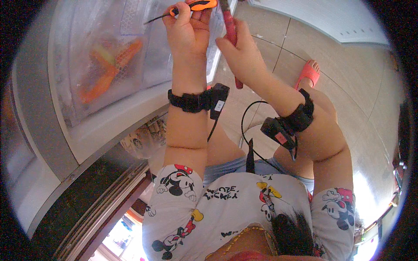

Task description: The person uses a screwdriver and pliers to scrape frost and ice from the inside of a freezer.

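At the upper middle, my left hand (190,32) is closed round the black-and-orange handle of a screwdriver (203,5). Its thin dark shaft points left, toward a frosted, see-through drawer front (152,65). My right hand (244,52), just to the right, grips a long red-handled tool (229,24). That tool stands nearly upright in the picture, its lower end coming out below the hand. The upper end runs out of view, so its kind cannot be made out. Its upper part is close to the butt of the screwdriver handle.
Orange things (109,78) show through the cloudy drawer, inside a freezer with a pale frame (65,117). A white door or panel (322,17) is at the upper right. Floor tiles (270,52) lie below, with my foot in a coral slipper (309,73). Cabled black devices (217,100) are strapped to both forearms.
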Tool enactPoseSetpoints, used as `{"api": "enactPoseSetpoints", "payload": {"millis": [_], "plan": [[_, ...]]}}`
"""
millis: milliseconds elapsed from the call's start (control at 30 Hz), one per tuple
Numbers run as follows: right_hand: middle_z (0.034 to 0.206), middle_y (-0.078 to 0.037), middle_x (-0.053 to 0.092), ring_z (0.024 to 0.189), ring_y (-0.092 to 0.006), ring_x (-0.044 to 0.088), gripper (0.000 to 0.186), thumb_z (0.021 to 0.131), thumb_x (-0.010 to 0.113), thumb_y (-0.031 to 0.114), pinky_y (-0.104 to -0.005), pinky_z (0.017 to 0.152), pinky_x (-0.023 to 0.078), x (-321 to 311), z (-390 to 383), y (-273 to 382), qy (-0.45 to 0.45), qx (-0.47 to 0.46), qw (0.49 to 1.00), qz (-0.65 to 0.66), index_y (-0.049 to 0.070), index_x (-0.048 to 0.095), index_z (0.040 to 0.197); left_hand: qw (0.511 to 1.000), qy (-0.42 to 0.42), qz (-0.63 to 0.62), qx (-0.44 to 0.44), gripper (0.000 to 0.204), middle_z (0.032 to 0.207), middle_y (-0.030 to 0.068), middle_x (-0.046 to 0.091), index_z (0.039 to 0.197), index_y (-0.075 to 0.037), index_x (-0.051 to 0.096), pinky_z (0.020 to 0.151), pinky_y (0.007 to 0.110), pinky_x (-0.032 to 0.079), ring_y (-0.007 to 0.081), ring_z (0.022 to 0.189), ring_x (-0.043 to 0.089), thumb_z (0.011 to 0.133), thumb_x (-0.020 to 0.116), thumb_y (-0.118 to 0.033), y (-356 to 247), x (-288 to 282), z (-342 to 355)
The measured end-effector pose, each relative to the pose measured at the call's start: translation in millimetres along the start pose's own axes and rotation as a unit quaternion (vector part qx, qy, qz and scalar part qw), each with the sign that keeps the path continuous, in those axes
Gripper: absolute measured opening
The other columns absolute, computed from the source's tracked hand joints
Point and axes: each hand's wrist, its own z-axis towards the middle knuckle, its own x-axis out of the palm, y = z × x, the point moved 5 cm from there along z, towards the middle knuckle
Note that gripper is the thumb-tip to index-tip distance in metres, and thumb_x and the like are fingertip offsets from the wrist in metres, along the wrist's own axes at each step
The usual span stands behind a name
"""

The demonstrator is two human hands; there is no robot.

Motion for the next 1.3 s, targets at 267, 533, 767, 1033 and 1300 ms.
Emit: {"api": "enactPoseSetpoints", "payload": {"millis": [267, 533, 767, 1033, 1300], "plan": [[0.087, -0.010, 0.055, 0.076, -0.0200, 0.056, 0.052, 0.084, 0.057, 0.020, -0.0333, 0.068, 0.047, -5.0, 2.1, 3.4, 0.009, -0.022, 1.000, -0.007, 0.000, 0.035, 0.127, 1.000, 0.009, 0.011, 0.003, 0.004, 0.097, 0.0092, 0.059, 0.094, -0.009, 0.049, 0.084, 0.047, 0.053, 0.0310, 0.095, 0.061, 0.091, 0.052, -0.008, 1.4, -7.8, -2.3], [0.086, -0.007, 0.054, 0.067, -0.0149, 0.055, 0.050, 0.084, 0.057, 0.017, -0.0305, 0.057, 0.047, -5.7, 0.9, 10.1, 0.017, 0.035, 0.996, 0.075, 0.002, 0.035, 0.126, 1.000, -0.005, -0.008, 0.011, 0.001, 0.095, 0.0092, 0.060, 0.092, -0.009, 0.050, 0.084, 0.048, 0.052, 0.0307, 0.094, 0.061, 0.092, 0.051, -0.009, -3.2, -11.5, -1.0], [0.078, -0.005, 0.052, 0.058, -0.0126, 0.051, 0.044, 0.084, 0.057, 0.015, -0.0284, 0.050, 0.044, -1.2, 3.9, -1.1, -0.018, -0.061, 0.998, 0.019, 0.004, 0.037, 0.122, 1.000, 0.009, -0.012, 0.005, 0.001, 0.095, 0.0090, 0.060, 0.092, -0.009, 0.051, 0.084, 0.047, 0.053, 0.0301, 0.097, 0.060, 0.093, 0.050, -0.010, -5.5, -5.9, -4.4], [0.067, -0.003, 0.047, 0.051, -0.0104, 0.045, 0.029, 0.085, 0.055, 0.014, -0.0259, 0.044, 0.039, -10.4, 2.2, -1.8, 0.043, 0.037, 0.986, 0.155, 0.004, 0.040, 0.108, 0.998, 0.052, 0.007, -0.025, 0.003, 0.094, 0.0071, 0.061, 0.091, -0.011, 0.053, 0.082, 0.046, 0.054, 0.0302, 0.100, 0.060, 0.093, 0.051, -0.011, 4.1, 7.8, -17.0], [0.086, -0.010, 0.053, 0.071, -0.0214, 0.052, 0.042, 0.086, 0.053, 0.013, -0.0345, 0.066, 0.046, -26.5, 4.8, 9.7, -0.004, -0.008, 0.995, 0.099, 0.003, 0.037, 0.124, 1.000, 0.019, 0.005, -0.017, 0.002, 0.094, 0.0062, 0.061, 0.092, -0.011, 0.053, 0.083, 0.046, 0.054, 0.0311, 0.103, 0.059, 0.092, 0.052, -0.012, 3.0, -6.2, -8.3]]}}
